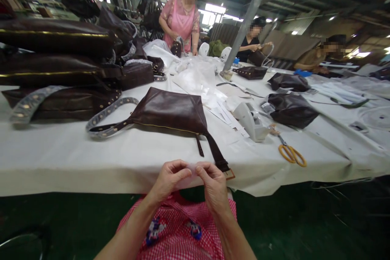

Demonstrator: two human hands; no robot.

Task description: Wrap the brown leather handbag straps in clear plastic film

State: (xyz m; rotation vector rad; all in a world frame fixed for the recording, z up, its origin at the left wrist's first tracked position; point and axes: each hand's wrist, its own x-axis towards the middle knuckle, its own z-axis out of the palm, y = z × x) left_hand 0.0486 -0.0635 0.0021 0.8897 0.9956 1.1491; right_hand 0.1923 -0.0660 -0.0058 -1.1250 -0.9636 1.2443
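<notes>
I've L hand (170,176) & R hand (214,183) both pinching a translucent scrap (191,168) btwn them, prob. for control; brown bag (172,109) lies just beyond, likely for quick reach.

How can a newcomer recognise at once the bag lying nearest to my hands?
Start from the long white-covered table and go to its near edge. Just beyond your left hand and right hand lies a dark brown leather-look shoulder bag. Unlike the stacked bags at left, it lies singly, its buckle beside the right hand.
</notes>
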